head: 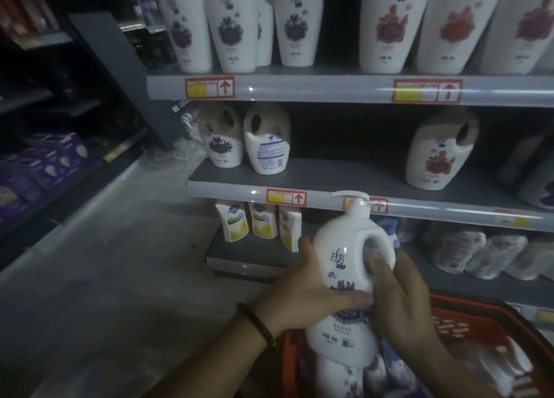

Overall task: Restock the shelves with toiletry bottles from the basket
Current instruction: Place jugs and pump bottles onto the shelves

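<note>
A white pump bottle [344, 247] with a purple flower label is held upright just above the red basket [479, 307], in front of the lower shelves. The left grip [311, 292] wraps its left side, thumb laid across the label (a dark bracelet [257, 322] sits on that wrist). The right grip [401, 301] closes on the handle side; its fingers seem to curl at the handle opening, though blur makes this uncertain. More bottles lie in the basket below. On the middle shelf [329, 177] stand similar handled jugs [266, 140], with a bare stretch between them.
</note>
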`<state>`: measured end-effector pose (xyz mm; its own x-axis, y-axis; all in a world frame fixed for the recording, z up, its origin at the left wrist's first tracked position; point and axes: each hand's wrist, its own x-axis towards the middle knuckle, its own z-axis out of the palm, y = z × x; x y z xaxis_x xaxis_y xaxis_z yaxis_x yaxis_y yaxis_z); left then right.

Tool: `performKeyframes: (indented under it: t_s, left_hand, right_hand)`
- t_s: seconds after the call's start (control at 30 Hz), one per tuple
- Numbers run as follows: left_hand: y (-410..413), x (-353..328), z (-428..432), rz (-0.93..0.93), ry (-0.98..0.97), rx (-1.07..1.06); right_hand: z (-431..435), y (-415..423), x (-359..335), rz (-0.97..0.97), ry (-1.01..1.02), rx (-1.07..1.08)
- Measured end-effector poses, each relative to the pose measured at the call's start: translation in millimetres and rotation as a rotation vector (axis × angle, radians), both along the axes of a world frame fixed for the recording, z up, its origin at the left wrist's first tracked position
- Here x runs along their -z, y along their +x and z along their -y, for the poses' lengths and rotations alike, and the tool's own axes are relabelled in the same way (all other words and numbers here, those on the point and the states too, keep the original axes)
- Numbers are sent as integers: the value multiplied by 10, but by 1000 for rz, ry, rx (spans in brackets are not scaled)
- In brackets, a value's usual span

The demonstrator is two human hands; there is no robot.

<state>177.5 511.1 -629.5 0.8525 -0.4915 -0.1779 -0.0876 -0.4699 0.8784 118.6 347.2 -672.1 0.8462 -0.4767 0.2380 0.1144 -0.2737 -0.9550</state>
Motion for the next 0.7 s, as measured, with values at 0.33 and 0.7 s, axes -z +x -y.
performKeyframes:
  t_s: [0.33,0.7]
  left_hand:
    - [858,-405,-622,207,-89,-179]
    - [1579,-301,-1112,173,-137,-379]
  right_hand:
    - [-589,1133,-540,86,-102,-30]
    - [-1230,2157,-555,-19,-99,-60]
